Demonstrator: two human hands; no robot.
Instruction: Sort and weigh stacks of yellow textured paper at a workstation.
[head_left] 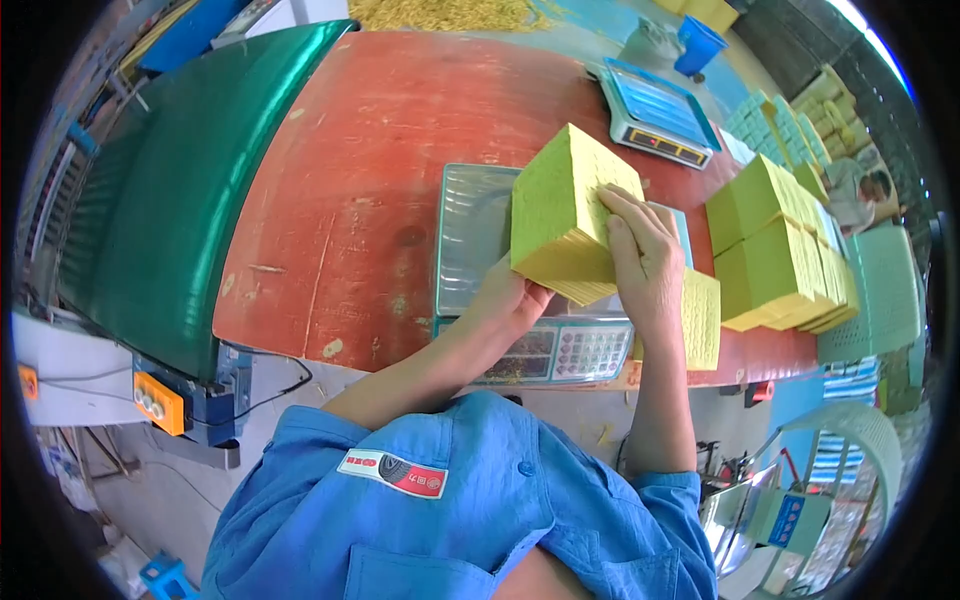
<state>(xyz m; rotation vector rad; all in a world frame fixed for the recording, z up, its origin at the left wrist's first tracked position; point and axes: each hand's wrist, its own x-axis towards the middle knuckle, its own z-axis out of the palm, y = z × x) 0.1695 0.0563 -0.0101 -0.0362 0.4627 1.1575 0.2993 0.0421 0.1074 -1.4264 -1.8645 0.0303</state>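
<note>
Both of my hands hold a thick, block-shaped stack of yellow paper, tilted above a tabletop scale with a clear-covered tray and a keypad along its near side. My left hand grips the stack from below at its near left corner; part of its fingers is hidden under the paper. Across the top and right side lies my right hand, fingers pressed together on the sheets. Another yellow paper block sits just right of the scale, partly behind my right forearm.
The red table has a green conveyor belt along its left. Several yellow stacks stand at the right, with a second scale beyond. A blue bin stands farther back. Another person is at the far right.
</note>
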